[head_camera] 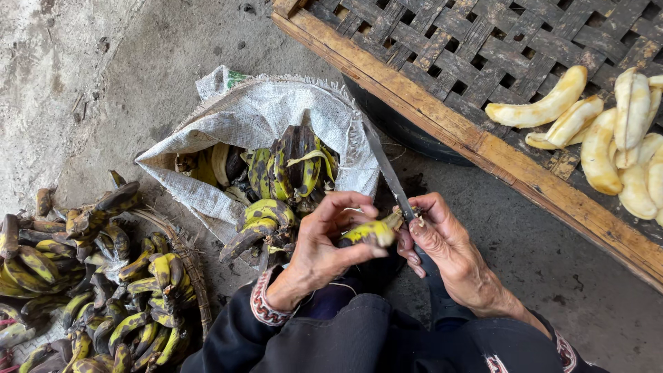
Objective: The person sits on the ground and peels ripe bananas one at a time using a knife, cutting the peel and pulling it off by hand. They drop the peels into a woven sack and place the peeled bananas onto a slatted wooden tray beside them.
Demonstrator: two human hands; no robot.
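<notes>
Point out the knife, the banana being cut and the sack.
knife [384, 166], head view, on the middle of the blade.
banana [366, 233], head view, on its yellow skin between the fingers.
sack [266, 110], head view, on the folded-back white rim.

Bare hands, dark long sleeves w/ red-white patterned cuffs [266, 307], dark clothing below

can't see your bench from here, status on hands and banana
Left hand grips spotted banana. Right hand holds knife at its stem end. Nothing blocking the cut.
</notes>
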